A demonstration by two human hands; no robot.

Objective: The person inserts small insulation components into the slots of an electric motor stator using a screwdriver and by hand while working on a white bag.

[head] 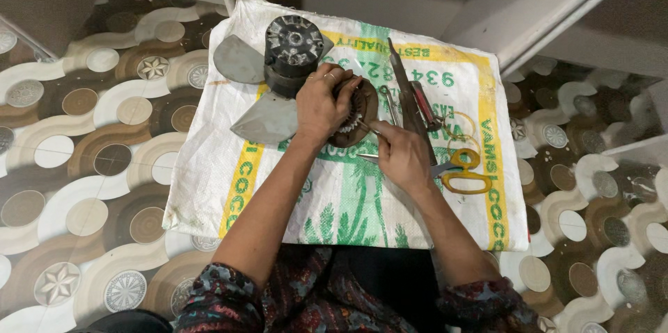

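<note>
1. work surface: one white woven sack (209,166) with green and yellow print lies flat on the patterned tile floor (76,166). all parts listed below rest on or above this sack.
2. left hand (321,105): fingers curled closed over the top of one round brown motor stator (362,114), gripping it. the stator sits near the middle of the sack, tilted on edge, with its pale toothed inner ring facing the right hand.
3. right hand (402,155): fingertips pinched together on one thin metal tool (372,129). the tip of the tool touches the inner ring of the stator. the kind of tool cannot be told.
4. fan assembly: one dark cylindrical motor housing (292,51) stands just behind the left hand, touching the stator area. two grey metal blades (268,121) are visible, one to the upper left of the housing and one to the lower left.
5. loose tools, right of the stator: one long dark flat file (407,89); one red-handled screwdriver (424,105) just beside it; one pair of yellow-handled scissors (465,171) near the right wrist.
6. one thin wire loop (459,125) lies above the scissors.
7. both forearms are bare; patterned dark sleeves (229,295) show at the lower edge of the view.
</note>
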